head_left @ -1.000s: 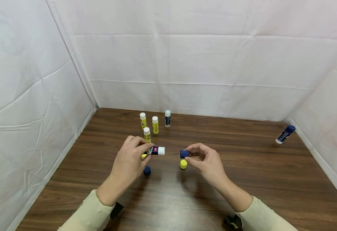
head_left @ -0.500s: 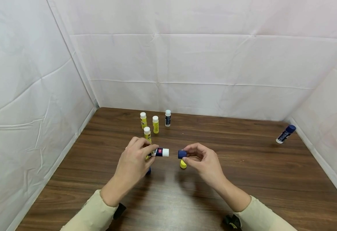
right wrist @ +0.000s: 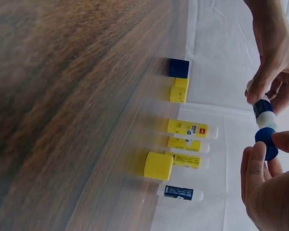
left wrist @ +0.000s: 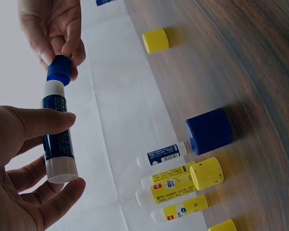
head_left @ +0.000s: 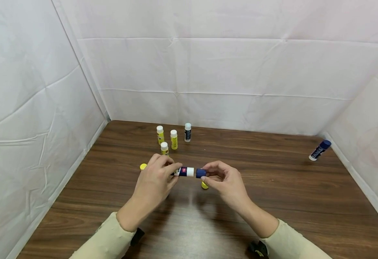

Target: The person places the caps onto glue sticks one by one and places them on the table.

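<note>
My left hand [head_left: 154, 180] grips a navy-and-white glue stick [head_left: 185, 171] held level, its white uncapped end pointing right. Thumb and fingertips of my right hand [head_left: 226, 181] pinch a dark blue cap [head_left: 200, 173] by its side. The cap's open end faces the white end of the stick, nearly in line with it. In the head view a thin gap separates them; the left wrist view shows the cap [left wrist: 59, 70] right at the tip of the glue stick [left wrist: 58, 130]. Both are held above the table.
Several uncapped sticks stand upright at the back: yellow ones [head_left: 174, 140] and a navy one [head_left: 187, 132]. A navy-capped glue stick [head_left: 319, 150] stands far right. Loose on the table are yellow caps [left wrist: 155, 40] and a blue cap [left wrist: 209, 131]. White sheets [head_left: 221, 72] wall the table.
My left hand has carried the glue stick to the right and my right hand has brought the cap slightly left, so the gap between them has narrowed. The standing sticks have not moved.
</note>
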`<state>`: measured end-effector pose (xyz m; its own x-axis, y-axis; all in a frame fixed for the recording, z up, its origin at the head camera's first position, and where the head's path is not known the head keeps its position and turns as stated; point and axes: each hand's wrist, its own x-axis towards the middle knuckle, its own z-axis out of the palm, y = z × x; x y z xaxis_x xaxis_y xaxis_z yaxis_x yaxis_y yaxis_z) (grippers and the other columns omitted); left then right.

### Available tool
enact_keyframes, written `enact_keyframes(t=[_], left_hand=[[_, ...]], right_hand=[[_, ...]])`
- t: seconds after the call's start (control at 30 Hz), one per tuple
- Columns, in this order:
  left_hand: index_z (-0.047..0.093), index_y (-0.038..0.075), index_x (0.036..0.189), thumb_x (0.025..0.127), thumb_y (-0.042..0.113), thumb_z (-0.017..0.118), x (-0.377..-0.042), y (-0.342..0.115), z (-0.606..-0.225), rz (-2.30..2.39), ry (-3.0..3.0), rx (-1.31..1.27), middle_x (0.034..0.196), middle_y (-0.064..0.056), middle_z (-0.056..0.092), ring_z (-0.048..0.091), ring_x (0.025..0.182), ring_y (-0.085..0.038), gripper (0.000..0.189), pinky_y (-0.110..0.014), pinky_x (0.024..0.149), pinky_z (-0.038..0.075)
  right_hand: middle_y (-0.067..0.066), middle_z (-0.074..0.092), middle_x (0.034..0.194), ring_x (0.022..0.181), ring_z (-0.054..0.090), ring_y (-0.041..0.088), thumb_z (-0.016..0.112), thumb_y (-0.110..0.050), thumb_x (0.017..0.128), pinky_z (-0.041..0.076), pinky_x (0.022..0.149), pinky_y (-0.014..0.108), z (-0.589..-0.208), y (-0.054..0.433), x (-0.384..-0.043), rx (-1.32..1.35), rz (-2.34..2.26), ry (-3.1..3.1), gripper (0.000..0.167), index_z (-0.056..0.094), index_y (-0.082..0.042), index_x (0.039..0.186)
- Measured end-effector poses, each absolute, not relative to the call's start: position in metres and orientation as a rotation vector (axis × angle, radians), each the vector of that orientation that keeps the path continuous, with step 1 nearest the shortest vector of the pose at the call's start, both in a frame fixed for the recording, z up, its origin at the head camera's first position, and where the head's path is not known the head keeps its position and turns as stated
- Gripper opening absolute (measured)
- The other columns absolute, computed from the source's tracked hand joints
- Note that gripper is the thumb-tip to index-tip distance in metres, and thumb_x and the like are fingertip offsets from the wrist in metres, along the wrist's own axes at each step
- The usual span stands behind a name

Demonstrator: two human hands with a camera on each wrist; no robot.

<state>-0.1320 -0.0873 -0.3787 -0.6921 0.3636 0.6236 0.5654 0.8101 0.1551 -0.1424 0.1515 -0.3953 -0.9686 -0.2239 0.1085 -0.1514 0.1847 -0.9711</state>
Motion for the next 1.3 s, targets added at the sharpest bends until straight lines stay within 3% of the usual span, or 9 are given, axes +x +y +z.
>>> enact_keyframes(t=[0.33,0.9,1.3], left_hand=[[0.081,0.013,0.102,0.073,0.009,0.092,-0.131,-0.082,-0.379,-0.446,-2.407,-0.705,0.096,-0.002,0.067,0.056,0.088,-0.020,0.032,-0.027,0.073,0.053],[0.081,0.013,0.102,0.075,0.009,0.090,-0.130,-0.076,-0.380,-0.461,-2.393,-0.735,0.097,-0.003,0.067,0.056,0.089,-0.021,0.028,-0.027,0.074,0.053],[0.080,0.014,0.103,0.078,0.010,0.089,-0.129,-0.073,-0.380,-0.454,-2.383,-0.751,0.097,-0.002,0.065,0.054,0.089,-0.019,0.026,-0.026,0.070,0.053]], right_hand=[[0.014,0.071,0.105,0.091,0.072,0.023,0.079,-0.003,0.088,0.061,0.079,0.029,-0.393,0.148,-0.141,-0.390,-1.953,2.361,0.023,0.070,-0.006,0.109],[0.014,0.071,0.105,0.094,0.071,0.042,0.079,-0.005,0.088,0.061,0.076,0.032,-0.394,0.148,-0.139,-0.412,-1.968,2.335,0.023,0.070,-0.007,0.110],[0.013,0.072,0.104,0.088,0.073,0.023,0.080,-0.006,0.088,0.061,0.075,0.030,-0.392,0.146,-0.138,-0.401,-1.937,2.367,0.024,0.071,-0.008,0.109]])
